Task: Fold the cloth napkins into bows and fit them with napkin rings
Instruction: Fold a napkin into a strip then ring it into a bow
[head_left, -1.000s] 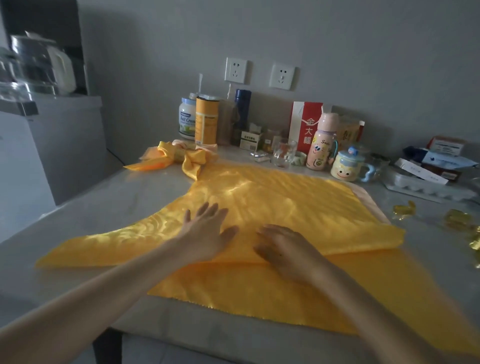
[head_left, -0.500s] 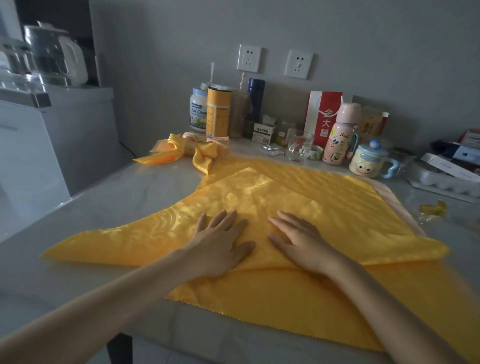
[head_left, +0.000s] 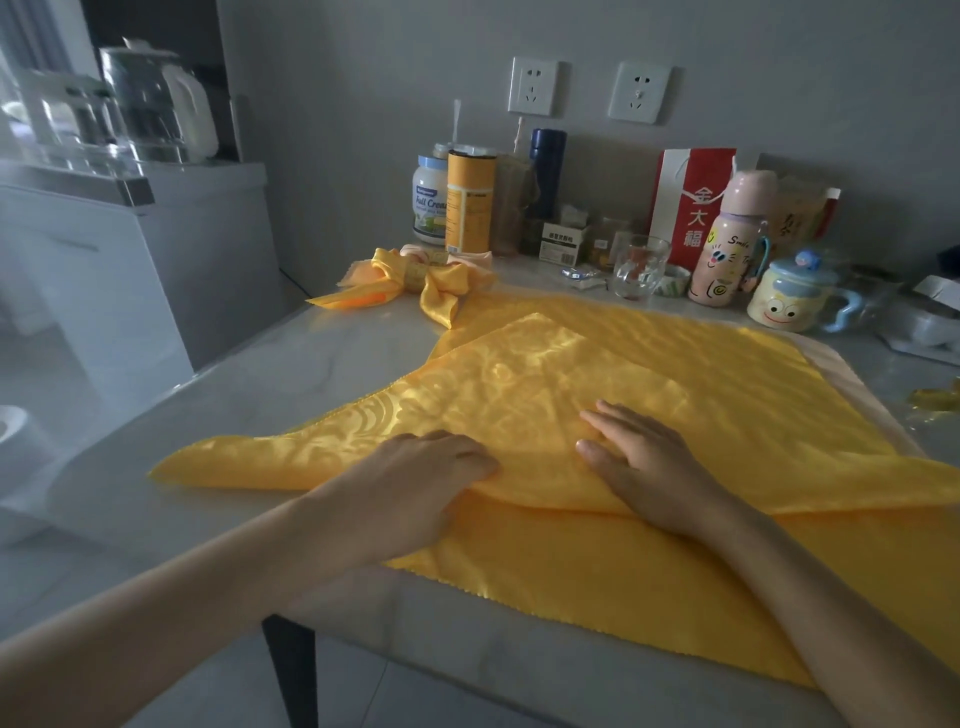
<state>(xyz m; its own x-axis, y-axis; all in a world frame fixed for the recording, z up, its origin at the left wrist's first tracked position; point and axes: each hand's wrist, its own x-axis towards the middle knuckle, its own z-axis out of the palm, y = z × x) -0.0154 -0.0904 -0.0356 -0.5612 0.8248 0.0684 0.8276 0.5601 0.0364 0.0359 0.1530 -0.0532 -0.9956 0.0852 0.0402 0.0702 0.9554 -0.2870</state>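
Observation:
A large yellow satin napkin (head_left: 597, 374) lies spread on the grey table (head_left: 291, 379), with one corner folded back over itself toward me. My left hand (head_left: 415, 483) sits at the near folded edge with its fingers curled onto the cloth, the fingertips hidden. Beside it, my right hand (head_left: 644, 462) lies flat on the folded layer with straight fingers. At the back left rests a finished yellow bow (head_left: 441, 291) fitted with a gold ring (head_left: 420, 271).
Jars, a glass (head_left: 638, 267), a pink bottle (head_left: 727, 244), a face mug (head_left: 789, 301) and a red bag line the wall. Gold ring pieces (head_left: 935, 400) lie at the right edge. The table's front edge runs just below my forearms. A white cabinet stands on the left.
My left hand's fingers went from spread flat to curled at the folded edge. My right hand stays flat on the cloth.

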